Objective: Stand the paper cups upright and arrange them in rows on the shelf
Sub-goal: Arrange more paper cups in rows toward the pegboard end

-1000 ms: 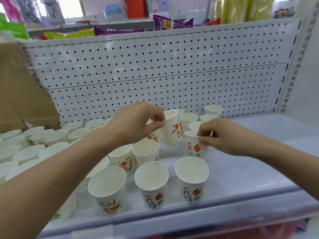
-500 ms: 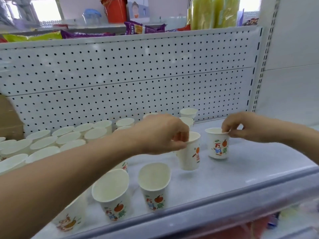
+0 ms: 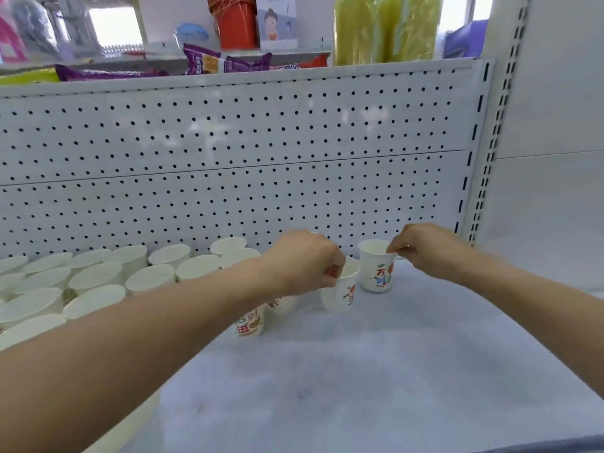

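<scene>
Under L grip [image 3: 304,264], cup [image 3: 341,295], R grip [image 3: 425,251], 2nd cup [image 3: 376,273]

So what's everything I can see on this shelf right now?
paper cups: many, white, upright in rows, shelf's left.
red-print cup: one, white, centre.
colour-print cup: one, white, right of it.
shelf: one, pale grey.
pegboard: one, white, behind.
snack packets: several, purple, upper shelf.
bucket: one, red, upper shelf.
wrapped packs: few, yellow-green, upper shelf.
left hand: one, gripping red-print cup's rim.
right hand: one, pinching colour-print cup's rim.
</scene>
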### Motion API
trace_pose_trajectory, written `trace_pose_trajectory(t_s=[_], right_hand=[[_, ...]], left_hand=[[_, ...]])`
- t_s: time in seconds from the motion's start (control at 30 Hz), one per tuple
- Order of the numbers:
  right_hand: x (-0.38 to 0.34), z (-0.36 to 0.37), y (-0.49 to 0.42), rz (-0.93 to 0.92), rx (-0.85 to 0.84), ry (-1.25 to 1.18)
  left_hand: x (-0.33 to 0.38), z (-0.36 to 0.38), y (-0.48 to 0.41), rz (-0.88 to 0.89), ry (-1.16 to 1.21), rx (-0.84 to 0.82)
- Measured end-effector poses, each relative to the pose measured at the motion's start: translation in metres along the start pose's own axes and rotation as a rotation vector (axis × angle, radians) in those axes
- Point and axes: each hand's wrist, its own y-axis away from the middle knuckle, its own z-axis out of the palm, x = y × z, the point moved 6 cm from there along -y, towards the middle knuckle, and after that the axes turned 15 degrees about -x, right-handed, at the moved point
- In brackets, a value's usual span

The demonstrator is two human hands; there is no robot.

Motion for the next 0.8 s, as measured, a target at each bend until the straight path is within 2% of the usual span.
trace_pose_trajectory(t_s=[0.27,0.37,0.47,0.6,0.7,0.8], right_hand=[[0.020,0.006,-0.033,0.005,0.051,0.128],[0.023,0.006,-0.035,0.024,0.006,0.081],[0.027,0.008,-0.032,-0.007,-0.066,-0.016],[0.031,0.010,-0.035,-0.084,-0.075,-0.344],[0.029,0.010,-0.039,-0.089,0.032,-0.361],[0.026,0.011,-0.042,-0.070,0.063,-0.286]], left_hand=[[-0.022,0.011,-0.041,-0.129,0.102,0.049],[-0.034,0.017,-0.050,-0.155,0.159,0.001],[-0.043,0.015,-0.052,-0.114,0.272,0.002],[-0.035,0.007,-0.054,-0.003,0.320,0.032],[-0.028,0.010,-0.065,0.024,0.244,0.032],[-0.027,0.011,-0.074,0.042,0.177,0.023]])
